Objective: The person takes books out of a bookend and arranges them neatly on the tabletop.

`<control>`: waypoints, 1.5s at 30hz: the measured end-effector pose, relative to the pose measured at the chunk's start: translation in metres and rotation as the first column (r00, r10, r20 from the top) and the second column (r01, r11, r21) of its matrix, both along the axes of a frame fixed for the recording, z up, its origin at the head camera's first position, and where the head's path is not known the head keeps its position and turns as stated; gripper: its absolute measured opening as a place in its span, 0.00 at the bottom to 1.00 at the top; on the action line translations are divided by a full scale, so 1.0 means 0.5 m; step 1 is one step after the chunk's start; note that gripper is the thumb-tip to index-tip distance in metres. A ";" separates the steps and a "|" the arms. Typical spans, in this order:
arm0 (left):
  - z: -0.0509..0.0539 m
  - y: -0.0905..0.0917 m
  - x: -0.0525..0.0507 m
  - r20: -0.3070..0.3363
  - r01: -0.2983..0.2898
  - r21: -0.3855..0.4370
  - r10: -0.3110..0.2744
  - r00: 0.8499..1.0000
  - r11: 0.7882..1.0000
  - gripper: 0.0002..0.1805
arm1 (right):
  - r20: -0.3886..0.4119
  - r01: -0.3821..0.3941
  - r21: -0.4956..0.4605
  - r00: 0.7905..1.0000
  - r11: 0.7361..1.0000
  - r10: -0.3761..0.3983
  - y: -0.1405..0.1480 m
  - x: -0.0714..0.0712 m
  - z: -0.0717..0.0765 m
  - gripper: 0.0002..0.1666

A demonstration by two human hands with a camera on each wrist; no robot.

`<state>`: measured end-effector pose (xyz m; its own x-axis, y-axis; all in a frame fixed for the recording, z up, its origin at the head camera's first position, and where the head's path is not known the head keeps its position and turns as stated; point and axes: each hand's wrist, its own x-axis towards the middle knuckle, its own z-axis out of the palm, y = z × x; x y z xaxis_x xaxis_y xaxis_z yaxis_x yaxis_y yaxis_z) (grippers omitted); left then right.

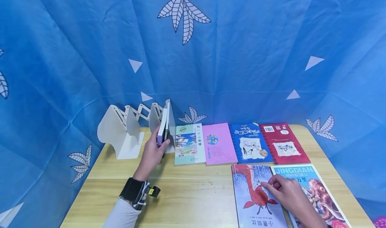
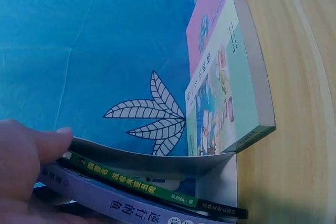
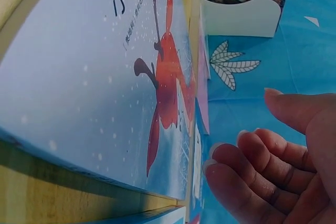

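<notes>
My left hand [image 1: 153,151] grips two thin books standing upright at the right end of a white expanding book rack [image 1: 112,129]. In the left wrist view, one has a purple spine [image 2: 102,195] and the other a green and black spine [image 2: 142,183]. The thumb lies by the green one, against the rack's end plate [image 2: 152,149]; the other fingers are partly hidden. My right hand [image 1: 287,191] hovers over a pale book with a red deer [image 1: 256,201]. Its fingers are loosely bent, with nothing between them in the right wrist view.
Along the back lie a green book [image 1: 188,156], a pink book [image 1: 221,147], a blue book [image 1: 251,144] and a red book [image 1: 284,144]. An octopus-cover book [image 1: 321,191] lies at the front right, partly beneath my right arm. Blue patterned cloth [image 1: 241,54] hangs behind the wooden table [image 1: 193,198].
</notes>
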<state>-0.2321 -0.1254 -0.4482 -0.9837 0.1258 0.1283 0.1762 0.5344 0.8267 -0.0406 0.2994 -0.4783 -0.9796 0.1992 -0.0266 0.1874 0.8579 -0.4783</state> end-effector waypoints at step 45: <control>0.077 -0.047 0.150 -0.399 -0.128 -0.110 0.074 0.914 0.986 0.26 | -0.191 -0.202 -0.101 0.965 0.974 0.180 -0.023 0.000 -0.003 0.09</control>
<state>-0.1571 -0.1490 -0.4099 -0.8660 0.0704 0.4951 0.4107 0.6650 0.6238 -0.0406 0.2882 -0.4801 -0.9899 0.0138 0.1408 -0.0726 0.8047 -0.5892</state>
